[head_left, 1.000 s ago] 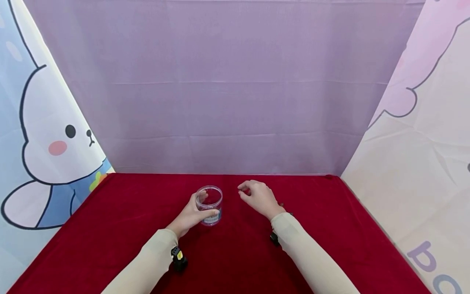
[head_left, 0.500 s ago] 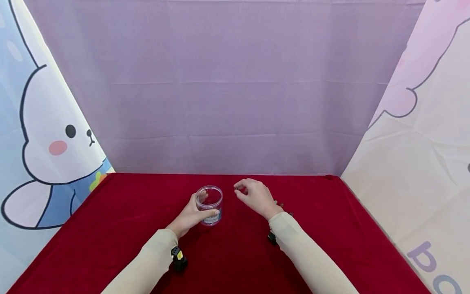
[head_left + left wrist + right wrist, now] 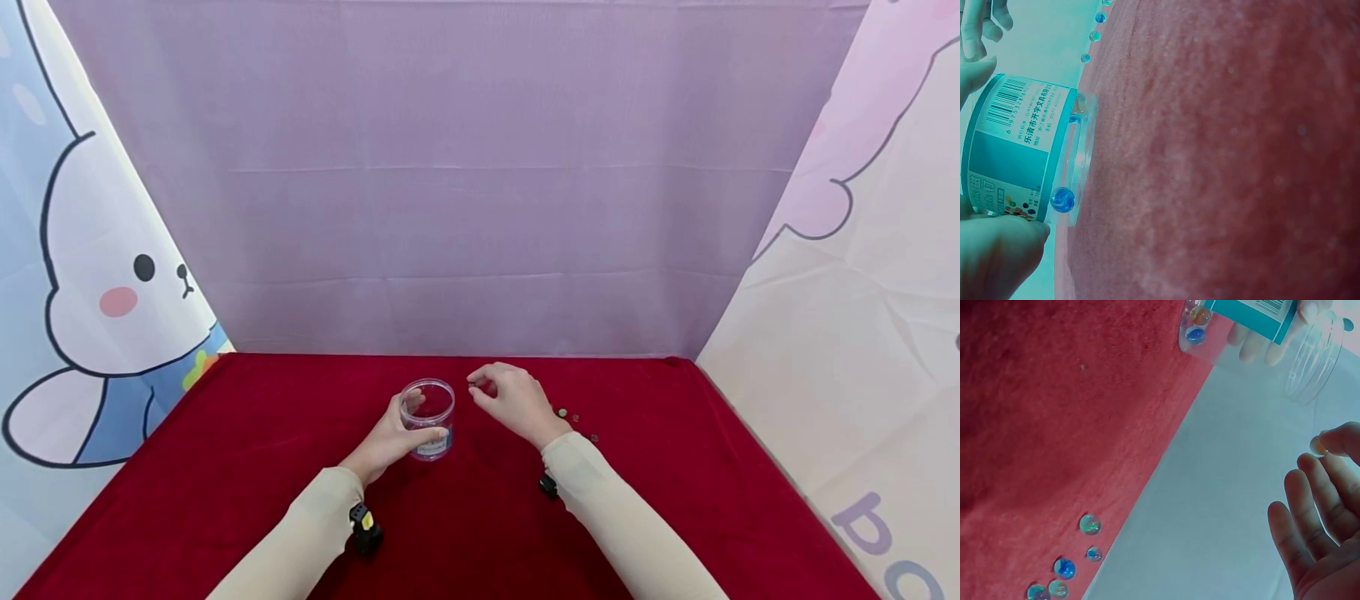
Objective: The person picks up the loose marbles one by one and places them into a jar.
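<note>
My left hand (image 3: 390, 440) grips a clear plastic jar (image 3: 432, 446), thumb across its printed label. Open mouth up, the jar stands on the cloth. Near its bottom lie a blue marble (image 3: 1195, 334) and an orange marble (image 3: 1200, 315), seen in the right wrist view. My right hand (image 3: 516, 404) is to the right of the jar, above the cloth and apart from the jar. Between thumb and forefinger it pinches a small clear marble with a yellowish tint (image 3: 1317, 446); its other fingers are extended.
Several loose glass marbles, among them a green one (image 3: 1090, 524) and a blue one (image 3: 1065, 567), lie on the red cloth (image 3: 480, 517) to the right of my right hand. A purple curtain (image 3: 465, 183) hangs behind the table, with printed cloths at both sides.
My right hand has moved left toward the jar, still pinching the marble. More loose marbles now show beside its wrist. The left hand and jar stay in place.
</note>
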{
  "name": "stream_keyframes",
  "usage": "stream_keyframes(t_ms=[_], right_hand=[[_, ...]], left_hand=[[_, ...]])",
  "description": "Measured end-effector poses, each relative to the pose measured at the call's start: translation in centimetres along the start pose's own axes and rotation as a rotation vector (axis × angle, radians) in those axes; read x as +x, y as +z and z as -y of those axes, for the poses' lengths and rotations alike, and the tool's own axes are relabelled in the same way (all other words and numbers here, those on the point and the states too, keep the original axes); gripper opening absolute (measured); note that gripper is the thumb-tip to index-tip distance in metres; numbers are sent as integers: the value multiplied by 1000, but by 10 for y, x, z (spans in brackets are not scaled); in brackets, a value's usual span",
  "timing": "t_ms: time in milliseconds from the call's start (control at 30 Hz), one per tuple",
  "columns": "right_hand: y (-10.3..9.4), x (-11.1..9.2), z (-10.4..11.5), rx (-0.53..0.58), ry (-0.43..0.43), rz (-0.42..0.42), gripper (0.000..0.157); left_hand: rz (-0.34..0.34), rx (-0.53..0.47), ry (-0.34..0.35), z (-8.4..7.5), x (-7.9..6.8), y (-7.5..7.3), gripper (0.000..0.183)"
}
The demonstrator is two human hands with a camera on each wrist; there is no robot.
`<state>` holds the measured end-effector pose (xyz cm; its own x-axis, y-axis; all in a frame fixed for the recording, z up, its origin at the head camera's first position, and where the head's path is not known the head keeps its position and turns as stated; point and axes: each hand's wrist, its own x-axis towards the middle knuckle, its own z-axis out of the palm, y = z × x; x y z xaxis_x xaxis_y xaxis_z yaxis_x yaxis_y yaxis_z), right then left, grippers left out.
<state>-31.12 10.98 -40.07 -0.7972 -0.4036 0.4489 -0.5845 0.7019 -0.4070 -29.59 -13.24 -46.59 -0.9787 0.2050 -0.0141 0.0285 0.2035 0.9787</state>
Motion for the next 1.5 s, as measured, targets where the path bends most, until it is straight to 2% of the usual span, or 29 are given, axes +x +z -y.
stream_keyframes(t_ms=[533,767,967,1500], right_hand=[[5,5,10,19,-69,-22,24],[9,6,16,29,-78,-10,23],[11,8,21,49,-106,7,21],[19,11,27,53,-112,39,21]], left_hand=[[-5,-6,2,1,1,1,98],[-1,-15,0,0,1,1,94],[-1,-8,-8,-1,1,0,95],[1,-1,-20,-1,1,0,96]])
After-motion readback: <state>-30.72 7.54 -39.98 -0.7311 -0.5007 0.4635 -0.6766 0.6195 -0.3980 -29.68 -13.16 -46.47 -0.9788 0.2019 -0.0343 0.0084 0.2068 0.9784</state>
